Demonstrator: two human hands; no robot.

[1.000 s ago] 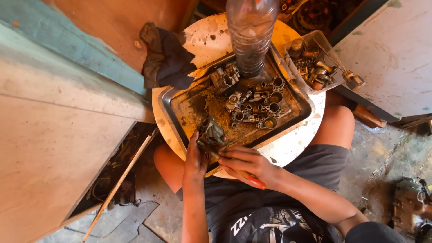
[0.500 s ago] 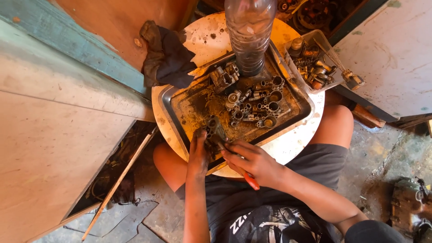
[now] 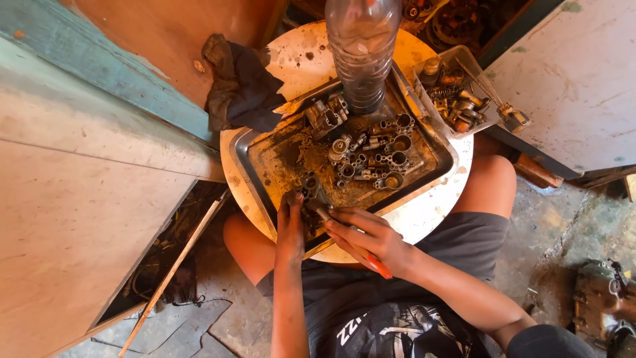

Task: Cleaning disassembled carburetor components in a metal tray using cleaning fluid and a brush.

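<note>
Where the metal tray (image 3: pixel 434 156) comes nearest the person's lap, the left hand (image 3: pixel 290 229) lies flat over its near rim, fingers pressed together and stretched forward to steady a small grimy metal part (image 3: pixel 311 189) that sits in the tray's near-left corner. The right hand (image 3: pixel 368 238) is curled shut just beside it, pinching a tool with a red-orange handle (image 3: pixel 376 264); the handle juts back toward the wrist, and the tool's pale metal tip (image 3: pixel 322 213) meets the part between the two hands (how it engages there is too small to tell).

Farther into the tray, a cluster of round metal fittings (image 3: pixel 374 159) lies in a brown, oily film, several of them open-mouthed rings and short tubes. Beyond these a ribbed clear plastic bottle (image 3: pixel 361 53) stands upright at the tray's far edge; it rises toward the camera and carries no wrapper that can be seen. The tray rests askew on a round pale desk (image 3: pixel 424 219), stained and spotted, which sits over the person's knees.

At the desk's far right, a smaller pale rectangular tray (image 3: pixel 464 56) holds more small metal pieces, with a thin rod-like tool lying across it. At the far left a dark crumpled rag (image 3: pixel 242 86) drapes over the desk's edge. A wooden panel with a teal painted border (image 3: pixel 99 79) fills the left side, and a white board (image 3: pixel 576 79) the upper right. A thin wooden stick (image 3: pixel 175 268) leans over the cracked concrete floor (image 3: pixel 570 219).
</note>
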